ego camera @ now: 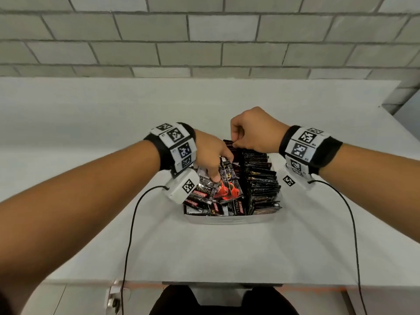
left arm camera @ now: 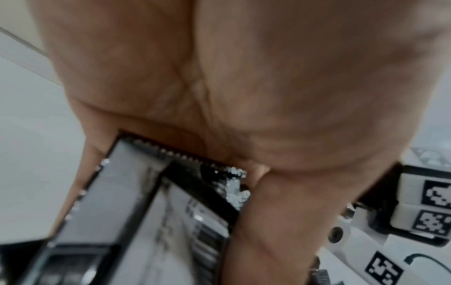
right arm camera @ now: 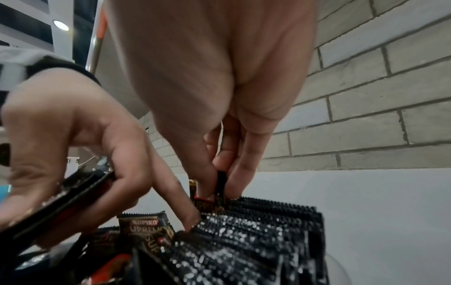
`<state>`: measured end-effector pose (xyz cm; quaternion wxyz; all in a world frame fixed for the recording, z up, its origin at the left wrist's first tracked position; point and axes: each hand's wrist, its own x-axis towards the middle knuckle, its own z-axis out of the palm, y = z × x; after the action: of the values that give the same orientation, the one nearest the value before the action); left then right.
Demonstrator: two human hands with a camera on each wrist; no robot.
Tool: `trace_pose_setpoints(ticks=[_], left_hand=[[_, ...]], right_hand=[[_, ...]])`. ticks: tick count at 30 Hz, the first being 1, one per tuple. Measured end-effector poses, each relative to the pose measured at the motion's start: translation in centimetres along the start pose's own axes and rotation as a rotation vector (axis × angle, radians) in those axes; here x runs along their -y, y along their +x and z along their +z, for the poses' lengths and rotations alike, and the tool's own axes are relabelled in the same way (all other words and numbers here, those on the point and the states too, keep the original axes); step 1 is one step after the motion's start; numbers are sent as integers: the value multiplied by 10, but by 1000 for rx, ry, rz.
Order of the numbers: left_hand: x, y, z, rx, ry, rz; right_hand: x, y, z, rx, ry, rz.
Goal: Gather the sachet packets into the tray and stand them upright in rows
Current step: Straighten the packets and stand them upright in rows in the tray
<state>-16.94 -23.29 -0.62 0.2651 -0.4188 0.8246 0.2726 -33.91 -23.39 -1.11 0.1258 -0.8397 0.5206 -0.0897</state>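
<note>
A shallow white plastic tray [ego camera: 227,220] sits on the plain white surface [ego camera: 204,251] in front of a grey block wall [ego camera: 204,30], and it is packed with glossy black sachet packets. On the tray's right side a row of black sachets with serrated top edges [ego camera: 261,178] stands upright, one pressed against the next; the right wrist view shows the same row [right arm camera: 256,241] from close by. The right hand [ego camera: 254,130] hovers at the far end of that row, its thumb and fingertips [right arm camera: 244,169] pinching the top edge of a single black sachet [right arm camera: 221,185] that stands slightly above its neighbours. On the tray's left side a loose heap of black, red and silver sachets [ego camera: 218,201] lies flat and overlapping, some showing a red cup print. The left hand [ego camera: 211,155] reaches down into this heap and grasps a small stack of flat black sachets [ego camera: 227,171] between thumb and fingers, with its index fingertip touching the top of the upright row. From the left wrist the stack [left arm camera: 136,202] appears blurred beneath the palm. Both wrists wear black bands carrying white marker blocks [ego camera: 302,144], with thin black cables [ego camera: 129,235] trailing toward the near edge.
</note>
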Motion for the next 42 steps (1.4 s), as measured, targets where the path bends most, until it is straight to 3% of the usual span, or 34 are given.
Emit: trace_pose_setpoints(ticks=[7, 19, 22, 26, 28, 31, 33, 37, 42], left_hand=[[-6, 8, 2, 87, -99, -53], [5, -18, 5, -53, -173, -2], [15, -29, 6, -121, -333, 81], [32, -40, 16, -419, -650, 182], [37, -44, 24, -513, -880, 186], [38, -50, 38, -544, -1173, 224], [37, -51, 43, -541, -1323, 261], [31, -49, 54, -584, -1386, 277], [28, -44, 66, -626, -1397, 241]], right_hand=[[-5, 7, 6, 40, -13, 9], [-11, 6, 11, 3, -2, 33], [-15, 3, 10, -9, 13, 32], [-12, -10, -7, -128, 125, 53], [-6, -22, -21, -226, 297, 116], [11, -41, -30, -194, 609, 143], [18, -47, -24, -144, 631, 155], [22, -48, -8, -205, 819, 182], [17, -52, -10, -130, 908, 161]])
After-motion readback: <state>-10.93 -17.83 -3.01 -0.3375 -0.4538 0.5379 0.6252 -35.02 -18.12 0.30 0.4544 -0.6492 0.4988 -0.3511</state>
